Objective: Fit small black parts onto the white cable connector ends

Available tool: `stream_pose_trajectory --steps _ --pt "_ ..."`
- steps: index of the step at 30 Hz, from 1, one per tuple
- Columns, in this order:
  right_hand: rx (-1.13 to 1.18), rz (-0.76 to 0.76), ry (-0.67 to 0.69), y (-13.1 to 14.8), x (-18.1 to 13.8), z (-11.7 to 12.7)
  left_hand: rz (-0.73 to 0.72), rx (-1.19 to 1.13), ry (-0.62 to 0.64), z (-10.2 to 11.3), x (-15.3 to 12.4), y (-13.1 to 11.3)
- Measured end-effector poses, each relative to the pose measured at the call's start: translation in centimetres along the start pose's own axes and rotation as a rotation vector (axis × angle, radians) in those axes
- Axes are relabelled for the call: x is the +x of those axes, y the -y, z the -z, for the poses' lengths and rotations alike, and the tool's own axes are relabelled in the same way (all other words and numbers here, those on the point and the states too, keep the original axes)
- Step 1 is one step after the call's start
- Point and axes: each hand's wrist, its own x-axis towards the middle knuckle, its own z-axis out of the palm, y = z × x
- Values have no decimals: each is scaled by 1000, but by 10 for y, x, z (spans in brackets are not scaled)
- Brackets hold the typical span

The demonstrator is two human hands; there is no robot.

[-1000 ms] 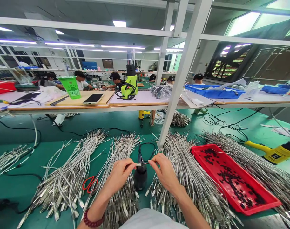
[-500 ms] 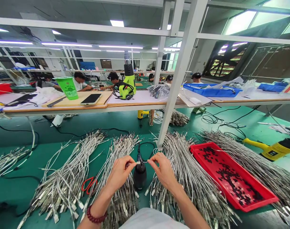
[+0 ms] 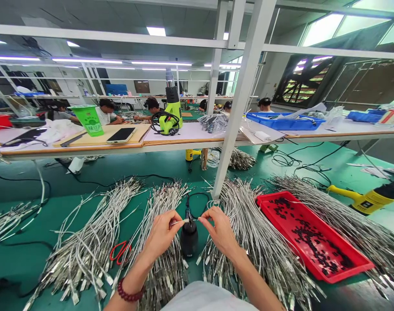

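Observation:
My left hand [image 3: 162, 233] pinches a short cable [image 3: 185, 221] with thumb and forefinger near a light-coloured end. Opposite it, my right hand [image 3: 222, 229] is closed in a pinch on the thin dark end of what looks like the same cable. The stretch between both hands lies level over the top of a black, rounded tool [image 3: 189, 242] standing on the bench; its exact kind is unclear. Bundles of grey-white cables with metal connectors lie on both sides, one left bundle [image 3: 166, 259] under my left forearm and one right bundle [image 3: 248, 233] beside my right.
A red tray [image 3: 329, 270] of small black parts lies at right, near a yellow heat gun [image 3: 370, 199]. Red-handled scissors [image 3: 119, 252] lie left. A white post [image 3: 231, 142] rises ahead. The shelf carries a green cup [image 3: 90, 122], phone [image 3: 121, 135] and green heat gun [image 3: 171, 114]. Co-workers sit beyond.
The view has shifted slightly, so the surroundings appear a little further left. Both hands keep their pinch on the cable over the black tool, with hardly any movement.

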Motion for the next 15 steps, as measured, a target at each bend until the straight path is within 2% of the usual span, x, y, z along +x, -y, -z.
stream_pose_trajectory --steps 15 --pt "-17 1 20 -2 0 -2 -51 6 49 1 -2 5"
